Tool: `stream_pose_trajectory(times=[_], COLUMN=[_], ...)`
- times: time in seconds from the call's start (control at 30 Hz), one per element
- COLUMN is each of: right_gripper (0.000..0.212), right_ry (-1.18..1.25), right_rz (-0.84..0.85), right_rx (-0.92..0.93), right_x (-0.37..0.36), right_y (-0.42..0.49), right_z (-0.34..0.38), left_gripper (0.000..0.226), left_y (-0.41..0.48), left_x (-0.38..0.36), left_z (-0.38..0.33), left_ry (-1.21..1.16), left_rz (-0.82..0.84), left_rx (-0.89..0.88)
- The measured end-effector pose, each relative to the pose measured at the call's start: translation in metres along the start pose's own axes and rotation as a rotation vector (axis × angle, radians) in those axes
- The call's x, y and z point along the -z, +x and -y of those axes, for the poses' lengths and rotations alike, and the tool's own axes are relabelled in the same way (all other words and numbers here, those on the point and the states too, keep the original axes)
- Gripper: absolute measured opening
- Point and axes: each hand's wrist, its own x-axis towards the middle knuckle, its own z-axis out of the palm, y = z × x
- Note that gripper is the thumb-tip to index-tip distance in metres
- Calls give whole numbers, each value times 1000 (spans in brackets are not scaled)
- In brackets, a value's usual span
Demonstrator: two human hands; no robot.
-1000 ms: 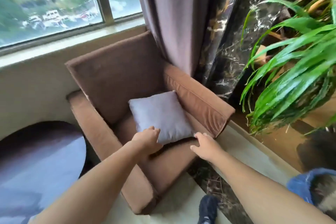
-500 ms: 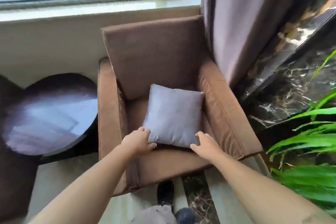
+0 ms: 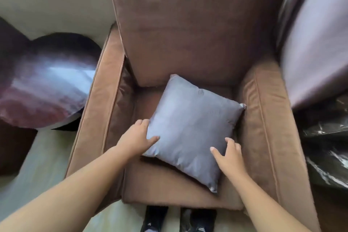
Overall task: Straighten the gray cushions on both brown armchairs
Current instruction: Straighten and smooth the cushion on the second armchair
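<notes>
Gray cushion (image 3: 192,130) has turned askew; left hand (image 3: 134,139) and right hand (image 3: 228,158), arms outstretched, grip its edges

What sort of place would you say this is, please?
Probably a sitting corner in a home or hotel room: a brown upholstered armchair with a gray cushion on its seat, a round glossy dark side table beside it, and a curtain hanging at its other side.

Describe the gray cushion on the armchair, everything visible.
The gray cushion is square, plump, with smooth, slightly shiny fabric and pointed corners. It lies on the brown armchair seat, turned askew like a diamond, one corner at the right armrest. The left hand holds its left edge, the right hand its lower right edge, thumbs on top.
</notes>
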Motion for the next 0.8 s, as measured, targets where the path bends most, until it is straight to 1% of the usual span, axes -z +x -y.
stream_pose_trajectory(times=[0.13, 0.2, 0.3, 0.33, 0.4, 0.43, 0.47, 0.53, 0.57, 0.63, 0.67, 0.7, 0.73, 0.77, 0.8], right_gripper=[89, 98, 106, 108, 112, 111, 104, 85, 75, 53, 44, 40, 41, 45, 51], right_ry=[128, 184, 275, 334, 509, 597, 670, 772, 821, 916, 945, 959, 960, 950, 939], right_rz=[-72, -61, -12, 6, 51, 90, 135, 191, 194, 172, 158, 151, 151, 152, 149], right_rx=[-106, -146, -225, -251, -303, -326, -331, -304, -282, -229, -199, -171, -146, -124, -105], right_x=[-26, -36, -45, -48, -54, -56, -58, -63, -66, -66, -64, -62, -59, -56, -53], right_y=[66, 95, 135, 144, 158, 163, 166, 172, 174, 175, 173, 171, 169, 166, 165], right_z=[-46, -69, -93, -99, -104, -105, -103, -101, -99, -93, -91, -89, -86, -84, -81], left_gripper=[88, 98, 117, 124, 130, 131, 130, 120, 109, 76, 60, 47, 40, 40, 46], left_y=[67, 100, 149, 162, 183, 192, 198, 206, 207, 205, 201, 197, 192, 186, 179], left_x=[-36, -53, -73, -79, -86, -89, -92, -97, -99, -101, -100, -98, -96, -94, -92], left_z=[5, 5, 7, 8, 15, 19, 24, 30, 31, 29, 27, 26, 26, 26, 27], left_ry=[-91, -160, -324, -366, -378, -379, -405, -545, -632, -739, -761, -778, -798, -820, -838], left_rz=[-79, -109, -152, -152, -117, -85, -48, 21, 50, 87, 70, 38, 8, -18, -51], left_rx=[27, 54, 172, 191, 180, 182, 198, 238, 234, 171, 143, 126, 113, 98, 91])
